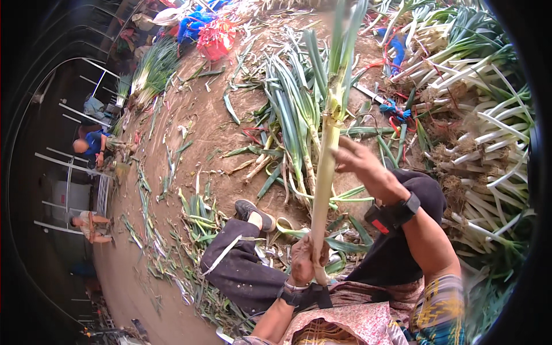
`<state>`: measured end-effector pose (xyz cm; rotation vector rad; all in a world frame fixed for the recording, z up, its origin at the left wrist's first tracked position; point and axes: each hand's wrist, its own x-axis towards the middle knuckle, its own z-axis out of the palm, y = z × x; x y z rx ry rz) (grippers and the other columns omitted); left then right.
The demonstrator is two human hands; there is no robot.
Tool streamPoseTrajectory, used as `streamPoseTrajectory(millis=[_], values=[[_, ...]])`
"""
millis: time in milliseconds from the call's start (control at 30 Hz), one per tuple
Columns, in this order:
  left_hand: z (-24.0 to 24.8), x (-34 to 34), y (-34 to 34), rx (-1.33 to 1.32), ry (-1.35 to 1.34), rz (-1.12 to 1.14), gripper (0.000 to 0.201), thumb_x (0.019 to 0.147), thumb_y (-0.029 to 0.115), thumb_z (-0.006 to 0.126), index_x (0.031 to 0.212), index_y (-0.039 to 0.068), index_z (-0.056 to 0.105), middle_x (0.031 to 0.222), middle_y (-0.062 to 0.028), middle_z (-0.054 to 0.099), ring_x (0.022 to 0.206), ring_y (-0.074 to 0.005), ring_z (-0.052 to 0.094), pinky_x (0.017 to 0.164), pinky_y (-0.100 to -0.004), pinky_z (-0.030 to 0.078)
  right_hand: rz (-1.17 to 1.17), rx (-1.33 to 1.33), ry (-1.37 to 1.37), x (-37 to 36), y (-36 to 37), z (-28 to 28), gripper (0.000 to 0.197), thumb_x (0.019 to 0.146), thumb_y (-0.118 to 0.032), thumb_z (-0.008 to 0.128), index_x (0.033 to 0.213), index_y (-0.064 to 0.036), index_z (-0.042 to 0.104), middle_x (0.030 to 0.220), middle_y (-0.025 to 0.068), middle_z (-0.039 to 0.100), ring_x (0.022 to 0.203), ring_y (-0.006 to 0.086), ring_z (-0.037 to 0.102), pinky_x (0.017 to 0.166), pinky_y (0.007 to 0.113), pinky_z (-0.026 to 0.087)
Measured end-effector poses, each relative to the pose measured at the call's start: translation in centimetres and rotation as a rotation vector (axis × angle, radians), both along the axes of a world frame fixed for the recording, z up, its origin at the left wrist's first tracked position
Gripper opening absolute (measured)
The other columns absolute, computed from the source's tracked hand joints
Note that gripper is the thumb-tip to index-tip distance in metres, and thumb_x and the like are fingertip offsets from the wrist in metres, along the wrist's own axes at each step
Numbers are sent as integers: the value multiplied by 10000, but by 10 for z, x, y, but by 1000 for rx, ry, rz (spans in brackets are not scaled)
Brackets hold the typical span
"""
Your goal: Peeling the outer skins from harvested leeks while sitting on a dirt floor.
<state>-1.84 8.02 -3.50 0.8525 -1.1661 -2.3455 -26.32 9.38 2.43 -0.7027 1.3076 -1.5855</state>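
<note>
A thick leek (325, 184) stands almost upright in front of me, pale at the bottom and green at the top. My left hand (303, 260) is wrapped round its lower end, by my lap. Higher up, my right hand (368, 169) is beside the stalk with its fingers stretched toward it; whether the fingertips touch the stalk I cannot tell. Just beyond lies a loose pile of leeks (293, 109) on the dirt. A metal blade (368, 92) with a blue-wrapped handle (395, 110) rests to the right of the leek's green part.
A large heap of leeks (483, 126), roots showing, fills the right side. Stripped leaves (201, 218) litter the brown ground (201, 126). Red and blue bags (215, 39) lie at the far left, near a bundle of leeks (154, 69). Two people (92, 144) (91, 224) are at the left.
</note>
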Motion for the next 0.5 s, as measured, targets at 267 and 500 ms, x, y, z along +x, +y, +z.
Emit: streamPoseTrajectory(millis=[267,500], values=[[19,-44,-85,-656,-189,-142,447,888,328,529,1156,-30,506,677,1,506,582,-75,463,523,-223,386,95,-125,-101,18,-8,9,595,862,-289,615,1333,-76,321,1084,59,554,956,144,566,773,298,483],[118,-118,-128,-1186,-400,-234,432,810,348,566,1009,-35,590,767,-199,636,690,-286,643,610,-362,494,142,-183,-69,40,-23,-18,564,835,-163,653,1292,-44,345,1048,94,568,964,142,542,832,291,453]])
